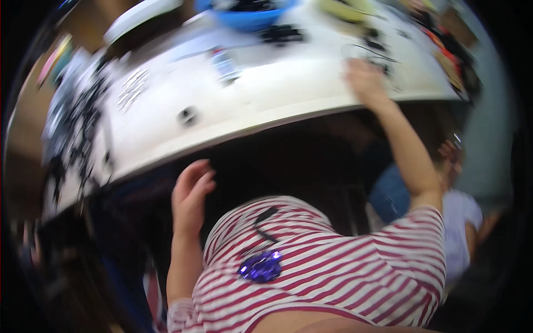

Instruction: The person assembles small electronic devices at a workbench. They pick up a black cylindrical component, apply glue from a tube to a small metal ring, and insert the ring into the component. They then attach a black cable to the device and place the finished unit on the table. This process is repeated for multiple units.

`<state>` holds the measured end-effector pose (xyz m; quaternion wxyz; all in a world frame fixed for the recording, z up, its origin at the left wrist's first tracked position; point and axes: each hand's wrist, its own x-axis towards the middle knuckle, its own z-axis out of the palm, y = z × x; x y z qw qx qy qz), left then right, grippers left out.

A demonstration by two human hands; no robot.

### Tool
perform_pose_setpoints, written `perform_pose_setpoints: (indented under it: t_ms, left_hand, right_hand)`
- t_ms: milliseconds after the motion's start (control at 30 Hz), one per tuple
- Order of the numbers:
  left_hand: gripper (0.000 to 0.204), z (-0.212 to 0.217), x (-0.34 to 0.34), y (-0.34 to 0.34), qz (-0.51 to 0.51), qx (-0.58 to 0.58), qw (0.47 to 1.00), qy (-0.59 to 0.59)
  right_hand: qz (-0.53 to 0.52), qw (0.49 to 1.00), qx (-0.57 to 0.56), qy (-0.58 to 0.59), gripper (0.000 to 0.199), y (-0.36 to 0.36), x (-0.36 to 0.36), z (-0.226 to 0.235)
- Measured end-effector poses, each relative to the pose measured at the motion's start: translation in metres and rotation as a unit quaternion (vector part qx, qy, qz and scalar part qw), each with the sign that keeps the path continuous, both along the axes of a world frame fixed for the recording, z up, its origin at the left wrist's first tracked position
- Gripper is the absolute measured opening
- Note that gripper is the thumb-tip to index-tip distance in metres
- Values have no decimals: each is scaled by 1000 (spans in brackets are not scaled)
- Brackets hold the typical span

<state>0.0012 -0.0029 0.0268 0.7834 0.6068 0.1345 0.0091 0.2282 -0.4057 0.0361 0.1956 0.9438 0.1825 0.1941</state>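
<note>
My left hand [191, 191] is raised in front of the table's near edge, apart from the tabletop. Its fingers are loosely bent and apart, with nothing visible in them. Out over the right part of the white table [288, 86], my right hand [366, 83] is stretched toward a thin black cord-like loop [375, 55] and small dark pieces. Motion smears its fingers, so whether it touches the cord is unclear. Nearer the middle stands or lies a small clear bottle [225, 65] with a red cap. A small black piece [187, 115] lies close to the front edge.
At the back sit a blue basin [250, 19] with dark contents and a yellow bowl [347, 8]. Black parts [283, 34] lie beside the basin. Thin white pieces [133, 89] and many dark strips [83, 127] cover the left side. Another person [458, 227] is at the right.
</note>
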Motion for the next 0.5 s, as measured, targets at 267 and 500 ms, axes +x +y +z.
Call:
perform_pose_setpoints:
  t_ms: [267,500]
  left_hand:
    - [22,23,-4,54,-19,294,947,-131]
    - [19,47,53,224,276,693,647,-157]
  right_hand:
    - [-131,986,102,-21,33,-32,40,28]
    - [252,890,378,-32,12,115,-10,39]
